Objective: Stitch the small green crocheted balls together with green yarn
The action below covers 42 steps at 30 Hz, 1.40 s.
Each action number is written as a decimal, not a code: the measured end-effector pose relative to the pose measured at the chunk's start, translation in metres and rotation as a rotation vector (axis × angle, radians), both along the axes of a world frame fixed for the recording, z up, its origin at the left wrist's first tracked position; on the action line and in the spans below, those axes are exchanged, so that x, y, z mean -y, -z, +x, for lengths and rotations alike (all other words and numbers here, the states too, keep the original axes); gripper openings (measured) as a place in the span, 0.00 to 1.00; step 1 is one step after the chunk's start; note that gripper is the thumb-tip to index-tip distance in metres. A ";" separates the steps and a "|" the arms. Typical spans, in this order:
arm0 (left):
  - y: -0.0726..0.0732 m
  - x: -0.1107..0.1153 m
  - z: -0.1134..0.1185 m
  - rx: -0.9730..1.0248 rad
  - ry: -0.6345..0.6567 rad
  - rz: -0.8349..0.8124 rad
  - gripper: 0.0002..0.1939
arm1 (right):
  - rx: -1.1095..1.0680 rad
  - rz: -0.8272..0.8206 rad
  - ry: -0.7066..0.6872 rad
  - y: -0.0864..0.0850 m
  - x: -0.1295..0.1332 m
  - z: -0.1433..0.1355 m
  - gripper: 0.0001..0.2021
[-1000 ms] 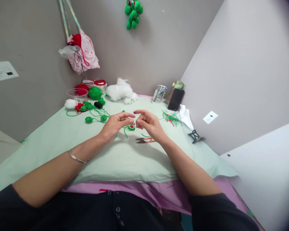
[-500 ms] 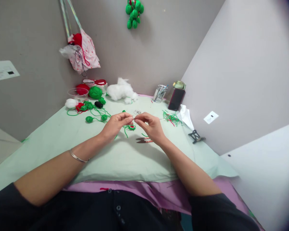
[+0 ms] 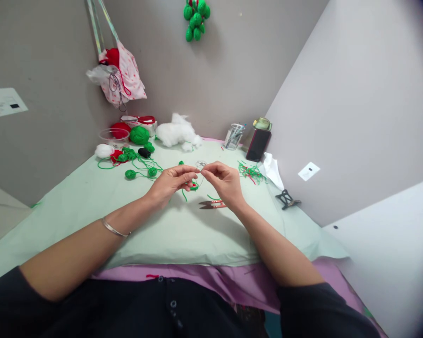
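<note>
My left hand (image 3: 172, 186) is closed in a pinch above the middle of the table, its fingertips near those of my right hand. A small green and red yarn piece (image 3: 194, 187) shows at its lower fingers. My right hand (image 3: 223, 182) pinches at thumb and forefinger; what lies between the tips is too small to make out. A thin dark thread hangs near the fingertips. Orange-handled thread snips (image 3: 212, 204) lie below my right hand, partly hidden by it. Behind the hands is a small coil of thin thread (image 3: 200, 164).
Green yarn balls (image 3: 130, 174), a black spool (image 3: 144, 153) and a clear tub (image 3: 114, 138) are at the left. White stuffing (image 3: 178, 133) sits at the back. Yarn scraps (image 3: 252, 172), a phone (image 3: 258, 145), a pen cup (image 3: 234, 137) and a black clip (image 3: 287, 199) are at the right.
My fingertips have moved slightly apart, with my right hand shifting a little up and to the right. The left fingers have loosened a little.
</note>
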<state>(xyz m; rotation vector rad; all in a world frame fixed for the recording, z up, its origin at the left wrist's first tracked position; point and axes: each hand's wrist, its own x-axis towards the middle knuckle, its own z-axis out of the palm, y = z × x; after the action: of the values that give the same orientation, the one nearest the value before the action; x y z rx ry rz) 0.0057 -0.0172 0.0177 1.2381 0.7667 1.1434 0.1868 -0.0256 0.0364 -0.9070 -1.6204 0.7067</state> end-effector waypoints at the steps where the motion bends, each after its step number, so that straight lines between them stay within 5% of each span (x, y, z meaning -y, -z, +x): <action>1: 0.000 0.001 0.001 0.000 0.023 -0.011 0.19 | 0.000 0.005 0.001 0.000 0.000 0.000 0.08; 10: 0.001 0.003 0.002 0.013 0.096 -0.053 0.19 | 0.010 0.115 0.005 0.002 0.001 0.001 0.05; 42: 0.005 0.000 -0.001 -0.045 0.112 -0.029 0.17 | 0.004 0.089 -0.083 0.004 0.001 -0.001 0.05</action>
<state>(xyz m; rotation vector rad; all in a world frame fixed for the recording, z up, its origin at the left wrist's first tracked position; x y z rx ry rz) 0.0048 -0.0173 0.0127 1.2706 0.7360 1.0127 0.1857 -0.0269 0.0319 -0.7811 -1.6876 0.6848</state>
